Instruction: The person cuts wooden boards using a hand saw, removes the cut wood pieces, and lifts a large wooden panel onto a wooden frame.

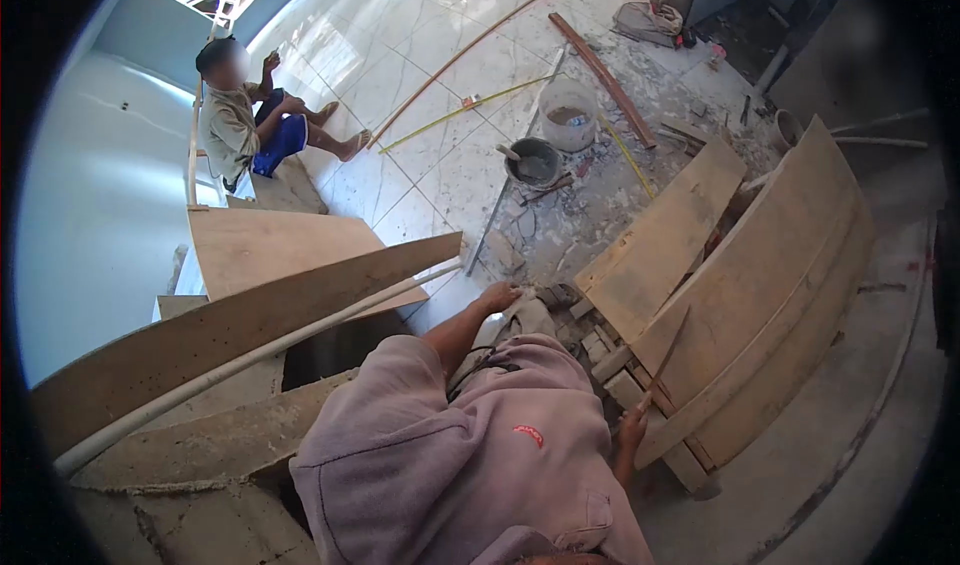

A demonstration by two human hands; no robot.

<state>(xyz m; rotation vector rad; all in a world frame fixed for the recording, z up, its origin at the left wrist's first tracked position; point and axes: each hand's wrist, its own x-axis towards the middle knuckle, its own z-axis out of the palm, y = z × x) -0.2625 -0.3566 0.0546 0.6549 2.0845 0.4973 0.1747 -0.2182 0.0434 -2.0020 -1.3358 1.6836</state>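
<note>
My left hand (pixel 499 296) rests on the knee of my grey trousers (pixel 530 315), with its fingers lying along the cloth and nothing visible in it. Off to the right, my right hand (pixel 630 431) is closed around the lower end of a long-bladed tool (pixel 672 349). Its narrow brownish blade tapers to a point and tilts up and to the right. The handle is mostly covered by my fingers, and the blade's edge is too small to make out. Behind the blade stands a curved plywood panel (pixel 760 255), with short wood blocks (pixel 625 387) near its lower left end.
Another person (pixel 245 125) sits on a step at the upper left. On the tiled floor are two buckets (pixel 568 115) (pixel 533 163), a yellow measuring tape (pixel 470 111), wooden strips (pixel 600 77) and rubble. A curved board (pixel 250 320) and a white pipe (pixel 260 357) extend to my left.
</note>
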